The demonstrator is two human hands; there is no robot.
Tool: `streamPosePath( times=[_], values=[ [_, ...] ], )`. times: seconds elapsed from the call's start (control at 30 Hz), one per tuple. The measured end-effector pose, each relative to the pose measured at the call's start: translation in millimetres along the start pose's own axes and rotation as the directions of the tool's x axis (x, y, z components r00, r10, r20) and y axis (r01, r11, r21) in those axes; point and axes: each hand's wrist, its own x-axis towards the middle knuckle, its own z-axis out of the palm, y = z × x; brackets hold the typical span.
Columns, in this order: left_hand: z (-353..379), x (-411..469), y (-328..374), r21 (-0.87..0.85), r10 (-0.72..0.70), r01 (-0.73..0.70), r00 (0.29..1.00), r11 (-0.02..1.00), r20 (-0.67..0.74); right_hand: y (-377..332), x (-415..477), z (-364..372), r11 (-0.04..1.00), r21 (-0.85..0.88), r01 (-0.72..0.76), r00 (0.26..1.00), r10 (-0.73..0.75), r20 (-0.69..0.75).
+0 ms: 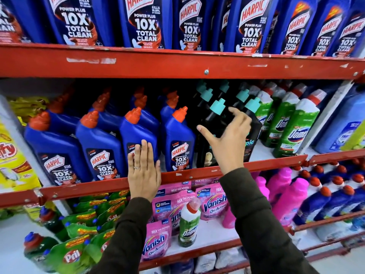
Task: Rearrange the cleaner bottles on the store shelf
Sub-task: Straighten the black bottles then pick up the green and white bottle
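Blue Harpic bottles with red caps stand in rows on the middle shelf (177, 176). My left hand (143, 171) lies flat, fingers together, against the front of one blue Harpic bottle (138, 135). Just right of it stands another blue Harpic bottle (178, 143). My right hand (227, 139) is spread wide in front of the black bottles with teal caps (212, 117), thumb out to the left; it grips nothing. Green Domex bottles (296, 127) fill the right of this shelf.
Large Harpic bottles (146, 22) line the top shelf. Below are pink Vanish pouches (156, 246), a lone green Domex bottle (189, 224), green Pril pouches (73, 254) and pink bottles (290, 200). Yellow packs (9, 155) sit at far left.
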Motion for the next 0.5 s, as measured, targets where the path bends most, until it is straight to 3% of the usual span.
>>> streamPosePath(
  times=[0.1, 0.23, 0.3, 0.4, 0.5],
  values=[
    [-1.0, 0.5, 1.7, -0.002, -0.006, 0.006, 1.000, 1.000, -0.010, 6.4, -37.4, -0.9, 0.990, 0.143, -0.005, 0.997, 0.015, -0.074],
    [-3.1, 1.9, 3.0, 0.010, -0.006, 0.007, 1.000, 1.000, -0.012, 28.8, -112.8, 10.3, 0.986, 0.088, -0.140, 0.961, 0.115, 0.251],
    [-6.3, 0.7, 2.5, 0.015, -0.023, 0.023, 1.000, 1.000, 0.019, 45.6, -155.7, 20.6, 0.963, -0.073, -0.260, 0.882, 0.268, 0.388],
    [-6.4, 2.3, 3.4, 0.052, -0.047, 0.045, 0.998, 0.998, 0.038, 65.3, -196.3, 35.4, 0.850, -0.279, -0.446, 0.691, 0.526, 0.497],
    [-4.7, 5.1, 3.6, 0.072, -0.056, 0.054, 0.998, 0.996, 0.021, 80.9, -213.3, 46.1, 0.804, -0.179, -0.568, 0.598, 0.552, 0.582]
  ],
)
